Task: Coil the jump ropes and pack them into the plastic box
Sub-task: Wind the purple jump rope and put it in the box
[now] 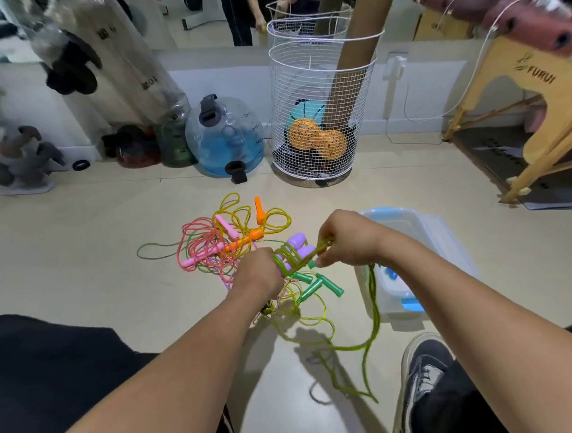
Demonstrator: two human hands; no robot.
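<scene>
A tangle of jump ropes lies on the floor: pink rope (199, 241), orange handles (246, 240), purple handles (298, 244) and green handles (315, 286). My left hand (259, 271) grips a bundle of olive-green rope (372, 314) wound in loops. My right hand (343, 239) pinches the same rope just right of the bundle. Its loose tail hangs down and trails across the floor between my legs. The clear plastic box (426, 228) with blue latches stands open to the right, partly behind my right forearm.
A white wire basket (318, 114) with balls stands behind the ropes, next to a blue water jug (226, 136). A wooden bench frame (536, 107) is at the right. My shoe (422, 378) rests at the lower right. Another person stands at the far back.
</scene>
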